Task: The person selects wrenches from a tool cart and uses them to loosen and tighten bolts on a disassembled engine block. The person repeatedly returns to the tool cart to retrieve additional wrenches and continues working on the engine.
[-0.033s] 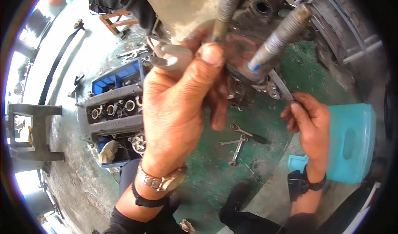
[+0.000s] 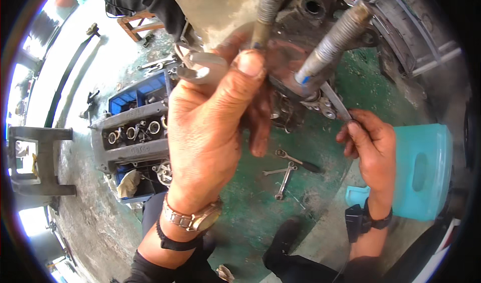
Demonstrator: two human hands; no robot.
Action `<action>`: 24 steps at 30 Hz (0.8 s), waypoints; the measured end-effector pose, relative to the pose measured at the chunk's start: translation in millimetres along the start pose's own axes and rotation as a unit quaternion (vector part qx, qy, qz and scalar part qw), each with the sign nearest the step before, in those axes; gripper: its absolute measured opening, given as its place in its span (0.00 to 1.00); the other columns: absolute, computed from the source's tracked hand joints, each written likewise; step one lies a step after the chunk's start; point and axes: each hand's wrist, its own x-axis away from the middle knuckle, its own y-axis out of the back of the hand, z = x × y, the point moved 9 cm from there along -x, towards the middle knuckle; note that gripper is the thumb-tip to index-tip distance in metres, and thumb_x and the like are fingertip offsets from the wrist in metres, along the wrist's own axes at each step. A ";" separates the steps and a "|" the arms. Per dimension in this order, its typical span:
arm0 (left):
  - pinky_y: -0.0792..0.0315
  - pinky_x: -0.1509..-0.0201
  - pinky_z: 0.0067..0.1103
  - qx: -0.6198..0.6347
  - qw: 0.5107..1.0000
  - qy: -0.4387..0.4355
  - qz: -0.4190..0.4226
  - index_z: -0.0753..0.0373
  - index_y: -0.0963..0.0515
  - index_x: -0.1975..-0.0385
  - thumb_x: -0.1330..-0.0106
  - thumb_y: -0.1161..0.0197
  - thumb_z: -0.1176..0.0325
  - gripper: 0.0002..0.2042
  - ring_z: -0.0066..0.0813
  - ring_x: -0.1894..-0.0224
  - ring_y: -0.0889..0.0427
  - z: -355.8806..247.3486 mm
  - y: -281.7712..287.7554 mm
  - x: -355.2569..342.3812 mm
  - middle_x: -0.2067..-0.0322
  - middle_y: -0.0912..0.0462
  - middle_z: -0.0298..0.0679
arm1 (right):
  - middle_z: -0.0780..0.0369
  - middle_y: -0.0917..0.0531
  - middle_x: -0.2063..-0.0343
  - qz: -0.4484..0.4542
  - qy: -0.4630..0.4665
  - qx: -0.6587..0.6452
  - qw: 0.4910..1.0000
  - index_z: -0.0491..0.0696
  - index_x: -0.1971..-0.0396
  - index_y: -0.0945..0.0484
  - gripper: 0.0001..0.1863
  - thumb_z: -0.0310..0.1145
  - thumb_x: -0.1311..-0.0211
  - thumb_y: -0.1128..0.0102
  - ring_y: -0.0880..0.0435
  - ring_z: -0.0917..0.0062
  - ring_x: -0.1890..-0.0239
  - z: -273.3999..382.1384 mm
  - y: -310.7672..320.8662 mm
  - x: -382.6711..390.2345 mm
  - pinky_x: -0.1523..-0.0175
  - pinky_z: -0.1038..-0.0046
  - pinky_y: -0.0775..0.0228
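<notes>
My left hand point(image 2: 208, 120) is closed in the middle of the view, its thumb at the foot of a threaded metal stud point(image 2: 269, 10). What its fingers hold is mostly hidden behind the palm. A curved grey metal piece point(image 2: 203, 67) shows beside the thumb's base. A second threaded stud point(image 2: 334, 45), with a blue mark near its foot, rises to the right from a dark, rusty metal part point(image 2: 290, 62). Pinched in my right hand point(image 2: 372, 145) is a flat metal strip point(image 2: 336, 102). Its far end reaches the foot of that stud, where its tip is hidden.
An engine cover point(image 2: 133, 115) lies over a blue divided crate point(image 2: 163, 87) at left. Several wrenches point(image 2: 286, 180) and a black-handled ratchet point(image 2: 300, 161) lie on the green floor point(image 2: 250, 218). A turquoise plastic box point(image 2: 421, 177) stands at right, a grey stool point(image 2: 45, 160) at far left.
The whole view has shifted slightly, so everything appears a little further left. Both hands keep the same hold.
</notes>
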 end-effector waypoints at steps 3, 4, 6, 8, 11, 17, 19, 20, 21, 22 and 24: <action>0.41 0.91 0.18 -0.001 1.000 -0.004 0.020 0.62 0.24 0.56 0.30 0.44 0.58 0.13 0.21 0.92 0.34 -4.0 -2.1 -0.6 0.80 0.25 0.36 | 0.63 0.18 0.76 0.034 -0.037 -0.024 0.998 0.40 0.65 0.21 0.08 0.26 0.36 0.49 0.25 0.83 0.81 -11.2 -0.8 -1.1 0.75 0.80 0.34; 0.41 0.91 0.17 -0.002 1.000 -0.008 0.030 0.62 0.24 0.55 0.30 0.44 0.59 0.13 0.21 0.92 0.34 -5.1 -3.9 -1.0 0.80 0.25 0.36 | 0.63 0.18 0.75 0.040 -0.049 -0.036 0.997 0.40 0.65 0.21 0.08 0.27 0.35 0.49 0.25 0.83 0.80 -14.7 -0.2 -1.5 0.75 0.79 0.33; 0.43 0.91 0.17 -0.010 1.000 -0.011 0.016 0.62 0.24 0.55 0.29 0.45 0.59 0.13 0.20 0.92 0.35 -5.8 -2.4 0.7 0.80 0.26 0.35 | 0.63 0.17 0.73 0.061 -0.056 -0.071 0.994 0.41 0.61 0.21 0.09 0.28 0.35 0.49 0.23 0.82 0.79 -18.3 -0.9 -2.4 0.73 0.79 0.32; 0.44 0.91 0.17 -0.013 1.000 -0.008 0.010 0.63 0.24 0.55 0.29 0.45 0.59 0.14 0.20 0.92 0.36 -5.8 -1.5 1.3 0.81 0.26 0.35 | 0.62 0.16 0.72 0.082 -0.066 -0.110 0.988 0.40 0.58 0.22 0.10 0.28 0.35 0.49 0.21 0.81 0.77 -22.3 -1.6 -3.6 0.72 0.79 0.30; 0.45 0.90 0.17 -0.020 1.000 -0.006 0.011 0.64 0.25 0.56 0.28 0.47 0.58 0.14 0.20 0.92 0.38 -5.4 -2.1 1.7 0.80 0.28 0.36 | 0.59 0.17 0.70 0.099 -0.087 -0.176 0.976 0.38 0.55 0.24 0.14 0.29 0.37 0.46 0.20 0.78 0.76 -29.1 -1.9 -4.0 0.72 0.77 0.28; 0.44 0.90 0.16 -0.010 1.000 -0.019 -0.006 0.65 0.26 0.59 0.29 0.46 0.58 0.14 0.20 0.93 0.38 -5.8 -0.3 2.1 0.79 0.26 0.38 | 0.56 0.19 0.70 0.103 -0.104 -0.244 0.959 0.34 0.54 0.26 0.20 0.33 0.39 0.40 0.20 0.75 0.76 -34.4 -2.3 -1.5 0.75 0.76 0.28; 0.44 0.90 0.16 -0.010 1.000 -0.016 0.000 0.65 0.26 0.58 0.29 0.46 0.59 0.14 0.20 0.92 0.38 -5.4 -1.2 1.5 0.80 0.27 0.37 | 0.56 0.19 0.70 0.103 -0.115 -0.241 0.958 0.34 0.53 0.27 0.20 0.34 0.40 0.40 0.21 0.76 0.77 -35.5 -1.8 -1.2 0.77 0.78 0.30; 0.43 0.90 0.16 -0.014 1.000 -0.017 0.004 0.65 0.26 0.58 0.29 0.46 0.59 0.14 0.19 0.92 0.37 -6.6 -0.9 1.1 0.80 0.27 0.37 | 0.56 0.19 0.70 0.097 -0.112 -0.230 0.962 0.34 0.53 0.26 0.20 0.34 0.40 0.39 0.22 0.78 0.78 -34.9 -0.4 -1.7 0.78 0.79 0.32; 0.43 0.90 0.16 -0.022 1.000 -0.010 0.014 0.65 0.26 0.57 0.29 0.46 0.59 0.14 0.20 0.92 0.37 -6.5 -2.0 0.8 0.80 0.27 0.36 | 0.57 0.19 0.70 0.097 -0.109 -0.221 0.964 0.34 0.54 0.26 0.20 0.34 0.40 0.39 0.23 0.79 0.79 -34.0 0.3 -2.0 0.79 0.80 0.34; 0.42 0.90 0.16 -0.031 0.999 -0.005 0.024 0.65 0.26 0.56 0.29 0.45 0.59 0.14 0.20 0.92 0.36 -6.5 -2.7 0.7 0.80 0.27 0.36 | 0.57 0.19 0.71 0.096 -0.106 -0.213 0.967 0.34 0.54 0.26 0.20 0.35 0.40 0.39 0.24 0.80 0.80 -33.1 0.4 -2.3 0.80 0.82 0.37; 0.41 0.90 0.16 -0.041 0.999 0.007 0.016 0.64 0.26 0.53 0.29 0.45 0.58 0.15 0.20 0.91 0.34 -4.9 -0.2 0.7 0.79 0.27 0.36 | 0.57 0.19 0.71 0.090 -0.087 -0.204 0.971 0.35 0.54 0.25 0.20 0.35 0.40 0.39 0.27 0.82 0.81 -30.1 1.2 -2.8 0.81 0.83 0.41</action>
